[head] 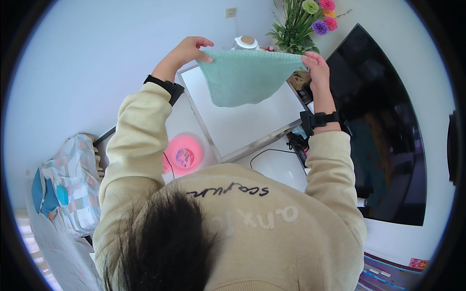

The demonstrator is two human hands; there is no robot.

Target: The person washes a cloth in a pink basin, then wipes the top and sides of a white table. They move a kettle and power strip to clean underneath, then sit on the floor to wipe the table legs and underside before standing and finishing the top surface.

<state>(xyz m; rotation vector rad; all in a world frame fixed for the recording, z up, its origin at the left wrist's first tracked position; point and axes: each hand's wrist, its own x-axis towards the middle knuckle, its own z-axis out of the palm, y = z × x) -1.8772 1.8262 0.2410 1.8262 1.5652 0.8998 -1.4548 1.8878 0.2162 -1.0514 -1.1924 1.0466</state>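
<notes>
A pale green waffle-textured cloth [247,78] is stretched between my two hands, its lower part hanging in a loose curve. My left hand [187,50] grips the upper left corner, thumb on the near side and the fingers partly spread. At the upper right corner, my right hand [317,67] pinches the edge between thumb and fingers. Behind and beneath the cloth is a white square tabletop with a metal-coloured rim [247,142], which the cloth partly hides. Each wrist wears a black strap.
A pink plastic basin [184,154] sits left of the square top. Beyond the cloth are a white-lidded kettle or jug [246,43] and artificial flowers [302,29]. A large black television [382,145] stands at right. A dark cable [273,150] crosses the white surface. Checked bedding [74,182] lies left.
</notes>
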